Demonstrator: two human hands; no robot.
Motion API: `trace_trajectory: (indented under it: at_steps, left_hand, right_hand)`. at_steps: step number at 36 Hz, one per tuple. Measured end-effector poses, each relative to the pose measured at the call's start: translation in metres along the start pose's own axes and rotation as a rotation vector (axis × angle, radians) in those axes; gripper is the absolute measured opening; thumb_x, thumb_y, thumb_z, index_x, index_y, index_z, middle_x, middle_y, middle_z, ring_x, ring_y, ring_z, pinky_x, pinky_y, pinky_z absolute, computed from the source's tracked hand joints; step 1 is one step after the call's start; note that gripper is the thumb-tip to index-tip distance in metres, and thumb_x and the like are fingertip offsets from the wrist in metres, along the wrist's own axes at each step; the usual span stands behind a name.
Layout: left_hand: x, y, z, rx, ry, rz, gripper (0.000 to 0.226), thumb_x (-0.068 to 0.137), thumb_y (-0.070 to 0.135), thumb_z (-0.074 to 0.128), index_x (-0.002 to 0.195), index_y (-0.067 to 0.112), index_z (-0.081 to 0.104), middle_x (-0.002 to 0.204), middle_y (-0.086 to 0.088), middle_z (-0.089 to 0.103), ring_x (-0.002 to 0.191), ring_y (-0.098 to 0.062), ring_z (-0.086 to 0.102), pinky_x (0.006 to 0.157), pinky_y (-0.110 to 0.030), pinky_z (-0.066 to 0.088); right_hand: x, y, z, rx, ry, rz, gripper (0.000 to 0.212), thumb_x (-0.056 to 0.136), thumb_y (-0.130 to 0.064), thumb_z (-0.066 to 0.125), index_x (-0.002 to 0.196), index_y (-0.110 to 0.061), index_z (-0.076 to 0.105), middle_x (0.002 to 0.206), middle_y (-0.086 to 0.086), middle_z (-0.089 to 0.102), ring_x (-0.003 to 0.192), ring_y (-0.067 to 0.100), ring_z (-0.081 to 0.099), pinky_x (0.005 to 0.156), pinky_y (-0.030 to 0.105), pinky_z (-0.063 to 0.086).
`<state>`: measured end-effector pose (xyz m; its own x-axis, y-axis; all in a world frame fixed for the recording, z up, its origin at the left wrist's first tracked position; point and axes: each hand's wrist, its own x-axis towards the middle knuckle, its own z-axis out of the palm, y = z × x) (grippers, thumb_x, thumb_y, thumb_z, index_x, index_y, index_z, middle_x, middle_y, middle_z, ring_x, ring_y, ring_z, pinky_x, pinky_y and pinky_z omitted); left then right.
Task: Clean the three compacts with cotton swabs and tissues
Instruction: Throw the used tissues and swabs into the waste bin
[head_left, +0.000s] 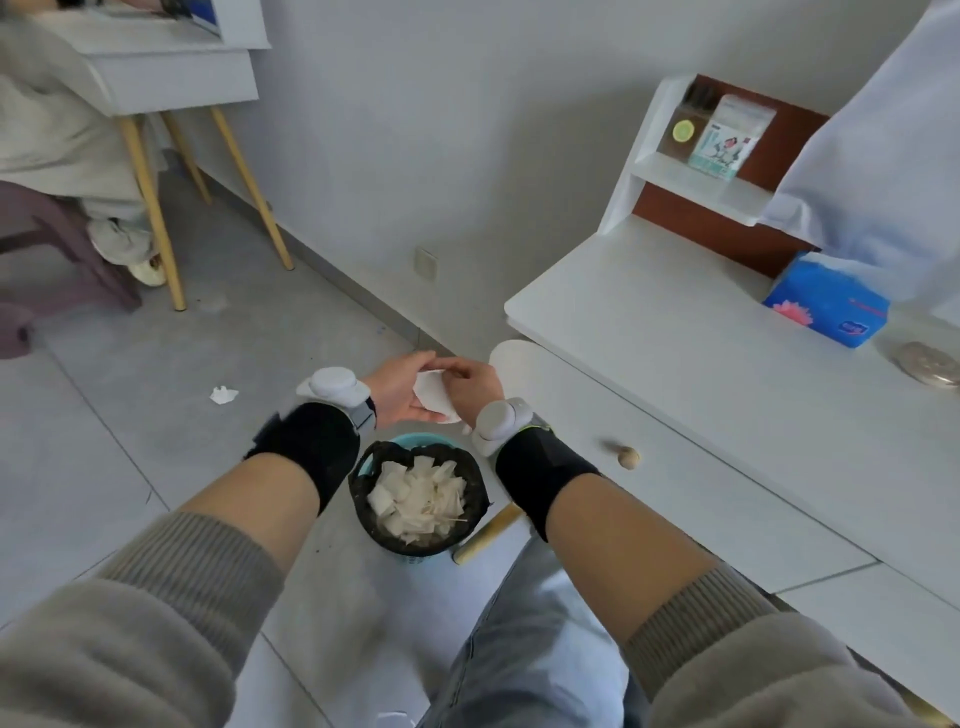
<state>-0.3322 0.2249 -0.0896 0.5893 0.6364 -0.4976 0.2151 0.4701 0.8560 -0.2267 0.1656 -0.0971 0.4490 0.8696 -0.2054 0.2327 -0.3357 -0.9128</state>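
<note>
Both hands are working directly above the black-lined teal round wastebasket (359, 486). Left hand (400, 389) is cupping a crumpled white tissue (434, 397), thumb over its top edge. Right hand (470, 387) fingers are curling in, pinching the same tissue. Can't tell if anything's wrapped inside. Round silver metal compact (927, 364) is sitting well right of the wastebasket, on the white desk (675, 332). Looks like disposal is underway. Next move calls for releasing squarely over the opening.

Single wide-angle head view, looking forward and down past both forearms. Left hand (402, 388) and right hand (471, 387) sit close at centre above the bin (362, 470) on the floor (156, 415); tabletop (675, 332) fills the right.
</note>
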Motion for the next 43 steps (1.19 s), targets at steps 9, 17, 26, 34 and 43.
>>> trace_trajectory:
  at_steps: [9, 17, 26, 34, 43]
  left_hand:
    - [0.010, -0.039, -0.002, -0.066, -0.161, -0.032, 0.029, 0.098, 0.009, 0.048, 0.124, 0.011, 0.059, 0.117, -0.014, 0.067, 0.109, -0.026, 0.064, 0.089, -0.034, 0.056]
    - [0.031, -0.056, 0.006, 0.067, 0.158, -0.012, 0.030, 0.097, -0.004, 0.041, 0.123, -0.006, 0.055, 0.111, -0.020, 0.064, 0.099, -0.029, 0.063, 0.091, -0.037, 0.052]
    - [0.030, -0.061, 0.006, -0.238, 0.002, -0.158, 0.018, 0.099, 0.006, 0.045, 0.098, 0.000, 0.062, 0.091, -0.012, 0.067, 0.086, -0.019, 0.065, 0.066, -0.026, 0.059]
    - [0.035, -0.074, 0.005, -0.078, 0.028, -0.130, 0.022, 0.098, 0.004, 0.046, 0.113, -0.009, 0.056, 0.096, -0.017, 0.065, 0.081, -0.019, 0.069, 0.065, -0.021, 0.058]
    - [0.059, -0.086, -0.002, 0.229, 0.330, -0.069, 0.020, 0.086, 0.004, 0.067, 0.102, -0.007, 0.063, 0.094, -0.022, 0.069, 0.076, -0.032, 0.070, 0.081, -0.046, 0.058]
  right_hand:
    - [-0.004, 0.031, 0.003, 0.246, 0.058, 0.142, 0.022, 0.084, 0.011, 0.055, 0.102, 0.003, 0.066, 0.087, 0.012, 0.064, 0.088, 0.027, 0.062, 0.088, 0.038, 0.051]
    - [0.009, 0.051, 0.017, 0.129, -0.059, 0.221, 0.032, 0.084, 0.005, 0.054, 0.109, -0.006, 0.070, 0.107, 0.016, 0.069, 0.100, 0.027, 0.065, 0.095, 0.039, 0.051]
    - [0.010, 0.064, 0.007, -0.316, -0.031, 0.043, 0.018, 0.088, -0.022, 0.061, 0.099, -0.017, 0.074, 0.092, 0.008, 0.072, 0.088, 0.023, 0.065, 0.080, 0.034, 0.054]
    - [0.012, 0.067, 0.006, -0.380, -0.017, 0.145, 0.015, 0.084, -0.023, 0.063, 0.089, -0.013, 0.074, 0.092, 0.009, 0.071, 0.088, 0.027, 0.065, 0.077, 0.033, 0.054]
    - [0.012, 0.080, -0.013, -0.291, -0.076, 0.221, 0.034, 0.084, -0.003, 0.057, 0.112, -0.018, 0.068, 0.110, 0.005, 0.069, 0.102, 0.023, 0.064, 0.092, 0.032, 0.051]
